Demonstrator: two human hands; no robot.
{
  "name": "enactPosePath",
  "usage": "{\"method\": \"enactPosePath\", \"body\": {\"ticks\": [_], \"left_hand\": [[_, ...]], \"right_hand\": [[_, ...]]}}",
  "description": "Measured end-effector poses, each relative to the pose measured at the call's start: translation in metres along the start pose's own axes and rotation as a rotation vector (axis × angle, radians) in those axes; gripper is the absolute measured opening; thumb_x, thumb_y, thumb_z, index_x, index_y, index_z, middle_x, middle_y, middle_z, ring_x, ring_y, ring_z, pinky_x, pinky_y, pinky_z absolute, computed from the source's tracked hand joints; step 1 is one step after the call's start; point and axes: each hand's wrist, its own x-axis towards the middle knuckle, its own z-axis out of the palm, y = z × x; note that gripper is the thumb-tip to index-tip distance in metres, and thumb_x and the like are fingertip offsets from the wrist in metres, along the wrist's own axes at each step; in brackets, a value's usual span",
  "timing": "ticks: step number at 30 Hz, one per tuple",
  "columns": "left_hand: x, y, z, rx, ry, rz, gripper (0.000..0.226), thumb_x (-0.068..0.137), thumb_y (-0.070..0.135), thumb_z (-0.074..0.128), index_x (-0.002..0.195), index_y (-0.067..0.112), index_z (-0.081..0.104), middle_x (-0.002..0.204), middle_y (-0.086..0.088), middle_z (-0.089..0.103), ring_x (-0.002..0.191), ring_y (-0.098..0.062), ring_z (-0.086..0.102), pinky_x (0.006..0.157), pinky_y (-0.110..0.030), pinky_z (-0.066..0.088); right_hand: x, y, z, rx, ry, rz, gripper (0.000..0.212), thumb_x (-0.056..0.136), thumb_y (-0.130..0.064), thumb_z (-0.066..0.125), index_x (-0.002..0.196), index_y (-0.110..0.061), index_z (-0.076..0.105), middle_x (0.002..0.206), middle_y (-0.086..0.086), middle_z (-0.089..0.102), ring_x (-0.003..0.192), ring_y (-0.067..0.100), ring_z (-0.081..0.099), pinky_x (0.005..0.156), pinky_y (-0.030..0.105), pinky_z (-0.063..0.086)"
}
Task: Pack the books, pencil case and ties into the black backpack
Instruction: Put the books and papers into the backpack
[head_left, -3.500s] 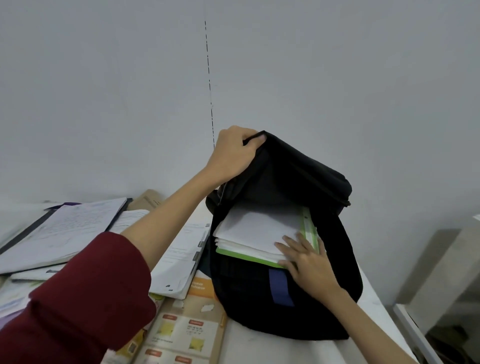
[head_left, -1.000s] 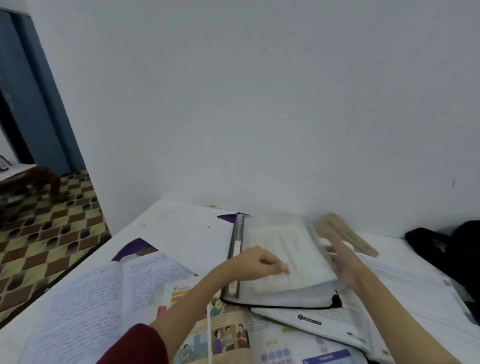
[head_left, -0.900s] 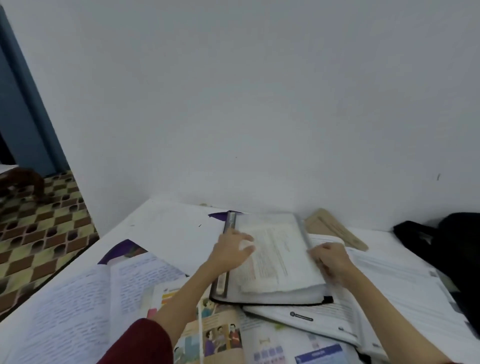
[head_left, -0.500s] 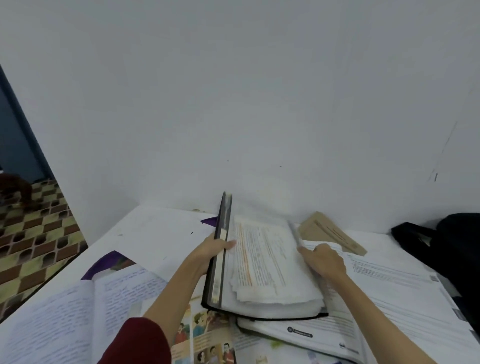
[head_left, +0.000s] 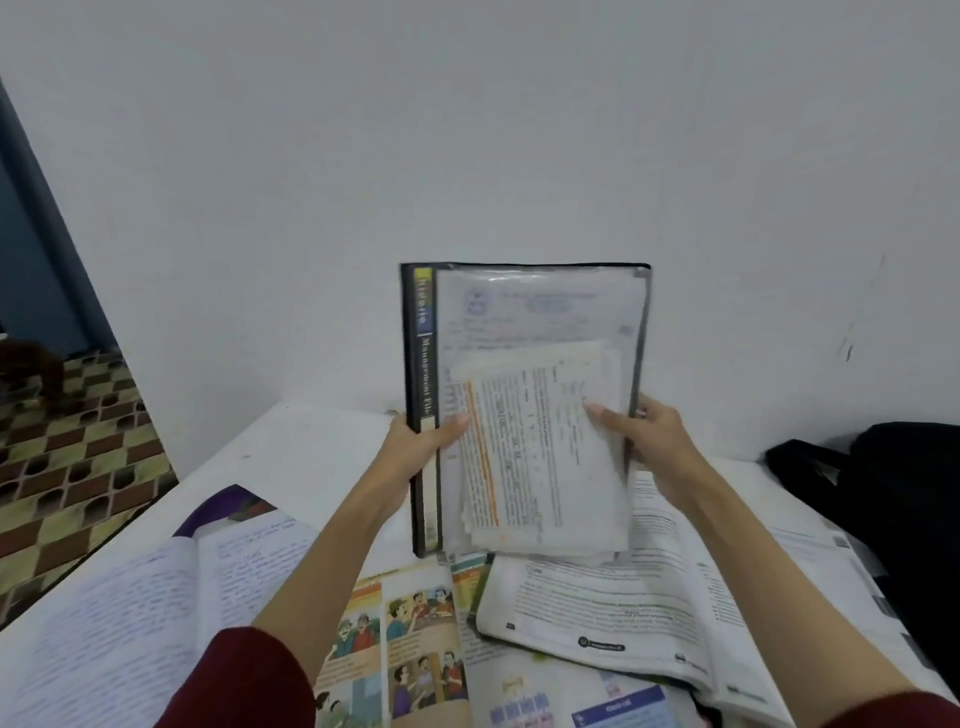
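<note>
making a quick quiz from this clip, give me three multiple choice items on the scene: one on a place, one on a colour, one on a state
1. Where is the black backpack?
A. at the table's right edge
B. on the floor by the door
C. on the person's lap

2. What colour is the file folder's spine?
A. red
B. black
C. white

3. How is the file folder held?
A. lying flat, untouched
B. upright, one hand on each side
C. hanging from one hand

Answers:
1. A, the dark bag lies at the right side of the table.
2. B, the spine under the left hand is black with a yellow label at its top.
3. B, the left hand grips the spine side and the right hand the open edge, with the folder standing upright over the open books.
</note>
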Motion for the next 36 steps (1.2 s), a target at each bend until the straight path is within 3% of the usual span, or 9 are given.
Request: {"method": "enactPosePath", "body": {"ticks": [3, 8, 13, 14, 18, 25, 29, 32, 36], "left_hand": [[-0.014, -0.021, -0.008, 0.053, 0.010, -0.055, 0.048, 0.070, 0.033, 0.075, 0.115, 0.020, 0.064, 0.112, 0.002, 0.069, 0.107, -0.014, 0.064, 0.102, -0.042, 0.045], [-0.022, -0.031, -0.004, 0.072, 0.097, -0.099, 0.037, 0.075, 0.026, 0.077, 0.108, 0.019, 0.063, 0.105, 0.003, 0.068, 0.108, -0.019, 0.062, 0.103, -0.042, 0.043], [-0.008, -0.001, 0.028, 0.101, -0.012, -0.057, 0.102, 0.047, 0.050, 0.091, 0.132, 0.010, 0.050, 0.123, -0.004, 0.063, 0.112, -0.020, 0.061, 0.098, -0.043, 0.048], [-0.010, 0.007, 0.037, 0.088, -0.053, -0.060, 0.097, 0.048, 0.045, 0.091, 0.130, 0.010, 0.051, 0.121, -0.003, 0.065, 0.110, -0.018, 0.062, 0.096, -0.041, 0.049], [-0.031, 0.027, 0.129, 0.103, -0.265, -0.040, 0.023, 0.077, 0.009, 0.074, 0.099, 0.015, 0.068, 0.085, 0.008, 0.074, 0.081, -0.004, 0.070, 0.068, -0.018, 0.055], [-0.076, 0.002, 0.320, 0.199, -0.507, -0.026, 0.030, 0.078, 0.024, 0.075, 0.106, 0.018, 0.065, 0.105, -0.001, 0.071, 0.088, -0.009, 0.068, 0.072, -0.021, 0.055], [-0.116, -0.031, 0.429, 0.779, -0.700, 0.226, 0.057, 0.086, 0.047, 0.061, 0.135, 0.025, 0.042, 0.127, 0.005, 0.056, 0.110, -0.012, 0.055, 0.089, -0.021, 0.045], [-0.144, -0.051, 0.475, 0.725, -0.862, 0.273, 0.095, 0.083, 0.047, 0.065, 0.150, 0.025, 0.002, 0.147, 0.006, 0.036, 0.126, -0.011, 0.042, 0.101, -0.019, 0.032], [-0.159, -0.078, 0.510, 1.021, -0.926, 0.180, 0.128, 0.071, 0.056, 0.072, 0.141, 0.030, -0.033, 0.153, 0.006, 0.028, 0.141, -0.021, 0.025, 0.116, -0.052, -0.007]], "right_hand": [[-0.016, 0.008, 0.012, -0.079, -0.085, 0.066, 0.027, 0.072, -0.018, 0.081, 0.094, -0.015, 0.066, 0.097, 0.007, 0.074, 0.086, 0.016, 0.071, 0.078, 0.031, 0.055], [-0.030, -0.002, 0.009, -0.055, -0.147, 0.107, 0.043, 0.069, -0.018, 0.082, 0.108, -0.010, 0.066, 0.102, 0.004, 0.073, 0.097, 0.018, 0.069, 0.092, 0.038, 0.053], [-0.053, -0.038, -0.043, 0.081, -0.162, 0.102, 0.038, 0.076, -0.013, 0.070, 0.114, -0.009, 0.064, 0.105, 0.003, 0.073, 0.097, 0.017, 0.069, 0.079, 0.029, 0.057], [-0.058, -0.045, -0.054, 0.108, -0.167, 0.118, 0.034, 0.078, -0.012, 0.068, 0.112, -0.010, 0.064, 0.104, 0.003, 0.073, 0.094, 0.017, 0.070, 0.075, 0.028, 0.058], [-0.101, -0.063, -0.136, 0.119, -0.056, 0.104, 0.032, 0.080, -0.009, 0.066, 0.112, -0.010, 0.064, 0.104, 0.005, 0.073, 0.094, 0.020, 0.070, 0.072, 0.030, 0.059], [-0.196, -0.079, -0.301, -0.034, 0.269, 0.033, 0.022, 0.082, -0.002, 0.066, 0.103, -0.007, 0.066, 0.092, 0.006, 0.075, 0.083, 0.023, 0.072, 0.065, 0.031, 0.059], [-0.251, -0.076, -0.403, -0.106, 0.478, 0.011, 0.013, 0.081, 0.004, 0.066, 0.085, -0.008, 0.067, 0.072, 0.003, 0.074, 0.062, 0.015, 0.071, 0.052, 0.024, 0.056], [-0.271, -0.065, -0.452, -0.026, 0.570, 0.024, 0.017, 0.080, 0.005, 0.065, 0.094, -0.005, 0.067, 0.074, 0.003, 0.074, 0.063, 0.016, 0.071, 0.053, 0.025, 0.056], [-0.286, -0.051, -0.498, 0.102, 0.612, 0.050, 0.028, 0.080, 0.007, 0.064, 0.106, -0.001, 0.065, 0.092, 0.010, 0.074, 0.077, 0.024, 0.071, 0.065, 0.032, 0.060]]}}
